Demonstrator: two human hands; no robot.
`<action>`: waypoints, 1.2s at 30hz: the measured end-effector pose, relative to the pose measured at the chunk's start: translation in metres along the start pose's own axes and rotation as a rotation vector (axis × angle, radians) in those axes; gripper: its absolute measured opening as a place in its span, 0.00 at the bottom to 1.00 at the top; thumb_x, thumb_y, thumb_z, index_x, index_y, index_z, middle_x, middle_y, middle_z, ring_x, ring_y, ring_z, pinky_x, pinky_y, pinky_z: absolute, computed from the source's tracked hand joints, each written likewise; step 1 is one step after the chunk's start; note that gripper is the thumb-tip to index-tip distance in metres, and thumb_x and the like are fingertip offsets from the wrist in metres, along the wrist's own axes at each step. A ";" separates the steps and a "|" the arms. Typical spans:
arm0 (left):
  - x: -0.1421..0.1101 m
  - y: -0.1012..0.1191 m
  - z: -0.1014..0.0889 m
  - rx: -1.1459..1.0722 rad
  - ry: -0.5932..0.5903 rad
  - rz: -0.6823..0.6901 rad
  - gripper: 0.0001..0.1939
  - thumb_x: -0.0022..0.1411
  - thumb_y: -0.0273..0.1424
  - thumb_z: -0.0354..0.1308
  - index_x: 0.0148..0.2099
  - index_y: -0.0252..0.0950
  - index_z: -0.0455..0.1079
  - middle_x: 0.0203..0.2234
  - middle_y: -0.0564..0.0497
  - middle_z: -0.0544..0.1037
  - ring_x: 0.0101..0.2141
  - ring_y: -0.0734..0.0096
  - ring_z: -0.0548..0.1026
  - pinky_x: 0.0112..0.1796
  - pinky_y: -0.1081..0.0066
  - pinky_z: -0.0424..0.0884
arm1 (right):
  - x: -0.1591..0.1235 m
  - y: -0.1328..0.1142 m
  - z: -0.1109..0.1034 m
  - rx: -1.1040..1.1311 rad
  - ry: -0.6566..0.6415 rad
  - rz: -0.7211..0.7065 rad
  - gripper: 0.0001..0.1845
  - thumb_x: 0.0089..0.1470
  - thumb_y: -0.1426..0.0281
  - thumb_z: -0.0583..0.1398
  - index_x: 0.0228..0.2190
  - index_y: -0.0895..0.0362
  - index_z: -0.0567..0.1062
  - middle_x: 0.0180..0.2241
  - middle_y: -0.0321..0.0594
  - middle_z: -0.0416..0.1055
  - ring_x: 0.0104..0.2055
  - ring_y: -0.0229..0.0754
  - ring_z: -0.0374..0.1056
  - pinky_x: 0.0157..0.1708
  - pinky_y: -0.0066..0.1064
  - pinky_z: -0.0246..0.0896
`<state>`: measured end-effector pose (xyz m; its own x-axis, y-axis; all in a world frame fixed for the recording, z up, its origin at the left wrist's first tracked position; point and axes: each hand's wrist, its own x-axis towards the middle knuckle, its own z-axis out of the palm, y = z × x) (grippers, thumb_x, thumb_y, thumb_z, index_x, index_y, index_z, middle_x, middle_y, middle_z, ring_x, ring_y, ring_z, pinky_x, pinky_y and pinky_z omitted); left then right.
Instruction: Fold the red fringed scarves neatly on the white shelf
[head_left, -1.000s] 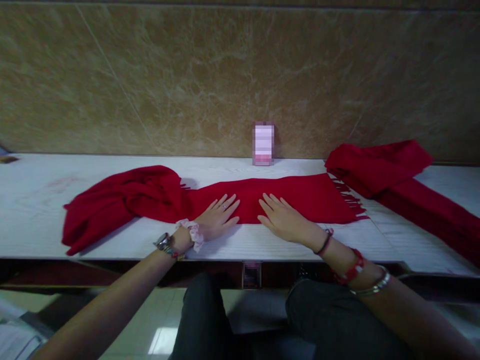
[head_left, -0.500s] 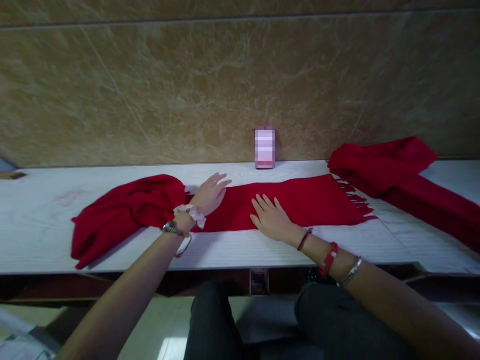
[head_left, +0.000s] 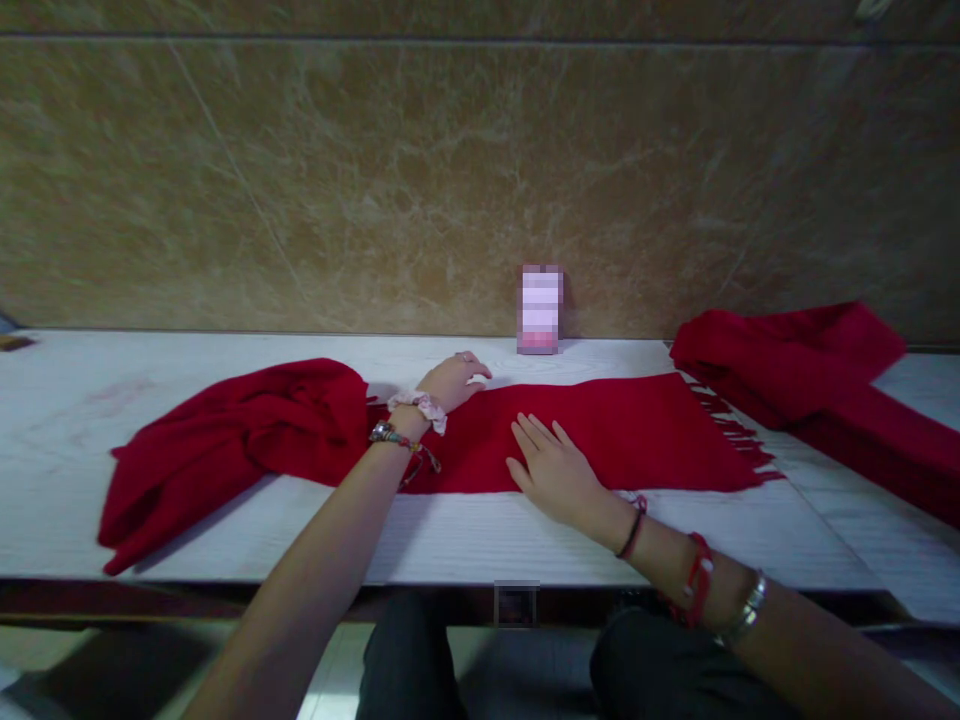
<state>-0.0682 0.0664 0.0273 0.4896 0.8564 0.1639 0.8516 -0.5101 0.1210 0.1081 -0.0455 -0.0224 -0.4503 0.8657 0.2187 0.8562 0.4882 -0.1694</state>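
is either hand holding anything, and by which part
The right hand lies flat on the red scarf, holding nothing; whether the left hand grips its far edge cannot be told.

On the table (head_left: pixel 525 540), bunched cloth (head_left: pixel 240 450) is lying left of the spread scarf (head_left: pixel 622 440), another cloth (head_left: pixel 795 370) right, and a blurred object (head_left: pixel 540 310) is standing behind.

Matt cloth scarf (head_left: pixel 622 435), wood-grained tabletop (head_left: pixel 525 535), smooth marble-look wall (head_left: pixel 420 180)

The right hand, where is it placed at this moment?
In the head view, the right hand lies on the flat stretch of red scarf, right of the left hand.
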 end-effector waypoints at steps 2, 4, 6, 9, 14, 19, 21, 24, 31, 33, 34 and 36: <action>-0.002 -0.003 0.004 0.017 0.007 0.011 0.12 0.57 0.28 0.51 0.41 0.33 0.73 0.39 0.46 0.74 0.41 0.67 0.71 0.45 0.71 0.64 | 0.000 0.000 0.000 0.005 -0.002 0.006 0.28 0.57 0.65 0.45 0.55 0.67 0.59 0.58 0.50 0.53 0.61 0.46 0.47 0.58 0.43 0.40; -0.005 -0.003 0.006 -0.004 -0.042 0.038 0.12 0.59 0.28 0.49 0.40 0.34 0.73 0.35 0.48 0.76 0.39 0.69 0.72 0.43 0.72 0.65 | 0.000 0.000 0.000 0.009 -0.006 0.009 0.28 0.57 0.65 0.46 0.55 0.67 0.60 0.58 0.50 0.54 0.61 0.46 0.47 0.58 0.42 0.40; -0.009 -0.001 0.007 -0.067 -0.079 0.079 0.12 0.60 0.27 0.49 0.40 0.35 0.73 0.34 0.50 0.77 0.37 0.71 0.73 0.41 0.74 0.66 | 0.000 0.000 0.000 0.011 -0.005 0.011 0.28 0.57 0.65 0.46 0.54 0.68 0.61 0.58 0.50 0.54 0.60 0.46 0.48 0.58 0.42 0.41; -0.012 0.004 0.009 -0.150 -0.101 0.148 0.12 0.59 0.26 0.50 0.41 0.35 0.73 0.36 0.52 0.77 0.37 0.74 0.73 0.40 0.77 0.65 | 0.000 0.000 0.000 0.015 0.003 0.014 0.28 0.57 0.65 0.46 0.54 0.68 0.61 0.57 0.51 0.55 0.60 0.46 0.49 0.58 0.42 0.42; -0.014 0.009 0.012 -0.079 -0.140 0.156 0.10 0.56 0.25 0.54 0.40 0.36 0.73 0.35 0.51 0.76 0.36 0.73 0.72 0.39 0.77 0.65 | 0.000 0.001 0.000 0.005 0.019 0.006 0.27 0.56 0.65 0.47 0.53 0.68 0.62 0.57 0.52 0.56 0.59 0.47 0.50 0.58 0.42 0.43; -0.014 0.008 0.010 -0.065 -0.149 0.033 0.07 0.54 0.29 0.56 0.36 0.33 0.73 0.30 0.49 0.75 0.33 0.71 0.71 0.35 0.76 0.64 | 0.000 0.003 0.001 0.007 0.031 -0.005 0.27 0.56 0.65 0.47 0.53 0.68 0.63 0.57 0.51 0.57 0.59 0.46 0.50 0.58 0.41 0.43; -0.015 0.006 0.010 -0.091 -0.165 0.009 0.07 0.54 0.29 0.56 0.34 0.33 0.73 0.28 0.50 0.75 0.32 0.71 0.71 0.34 0.76 0.64 | 0.000 0.003 0.002 0.015 0.036 -0.003 0.27 0.56 0.65 0.47 0.53 0.67 0.63 0.56 0.51 0.57 0.59 0.46 0.50 0.58 0.41 0.43; -0.016 0.005 0.011 -0.130 -0.184 -0.004 0.07 0.53 0.30 0.55 0.34 0.34 0.72 0.25 0.53 0.75 0.28 0.73 0.71 0.30 0.77 0.63 | 0.000 0.004 0.002 0.029 0.044 0.001 0.26 0.56 0.65 0.48 0.52 0.67 0.64 0.56 0.51 0.58 0.59 0.46 0.51 0.58 0.41 0.43; -0.015 0.000 0.015 -0.250 -0.097 0.022 0.09 0.55 0.31 0.50 0.33 0.32 0.70 0.28 0.51 0.74 0.31 0.73 0.70 0.34 0.77 0.64 | 0.000 0.005 0.000 0.040 0.056 0.006 0.25 0.55 0.66 0.49 0.51 0.67 0.65 0.56 0.51 0.59 0.58 0.46 0.53 0.57 0.40 0.44; -0.015 -0.006 0.017 -0.366 -0.025 0.039 0.11 0.56 0.33 0.48 0.33 0.32 0.68 0.29 0.50 0.74 0.31 0.73 0.70 0.35 0.76 0.65 | 0.000 0.005 0.000 0.045 0.063 0.014 0.25 0.55 0.67 0.49 0.51 0.67 0.66 0.55 0.51 0.59 0.58 0.46 0.54 0.57 0.39 0.44; -0.015 -0.009 0.018 -0.425 -0.002 0.046 0.12 0.57 0.33 0.47 0.33 0.32 0.68 0.28 0.50 0.73 0.31 0.73 0.69 0.35 0.75 0.65 | 0.000 0.006 0.000 0.047 0.067 0.017 0.25 0.55 0.67 0.49 0.51 0.66 0.66 0.55 0.50 0.60 0.58 0.45 0.54 0.57 0.39 0.44; -0.015 -0.016 0.020 -0.509 -0.009 0.063 0.13 0.57 0.34 0.47 0.33 0.31 0.68 0.28 0.51 0.73 0.31 0.73 0.69 0.35 0.75 0.65 | 0.000 0.006 0.000 0.052 0.074 0.019 0.24 0.55 0.67 0.49 0.51 0.66 0.66 0.55 0.50 0.60 0.58 0.45 0.54 0.57 0.39 0.44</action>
<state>-0.0853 0.0632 0.0032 0.5407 0.8222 0.1778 0.6225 -0.5332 0.5729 0.1131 -0.0426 -0.0237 -0.4128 0.8652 0.2848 0.8492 0.4786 -0.2232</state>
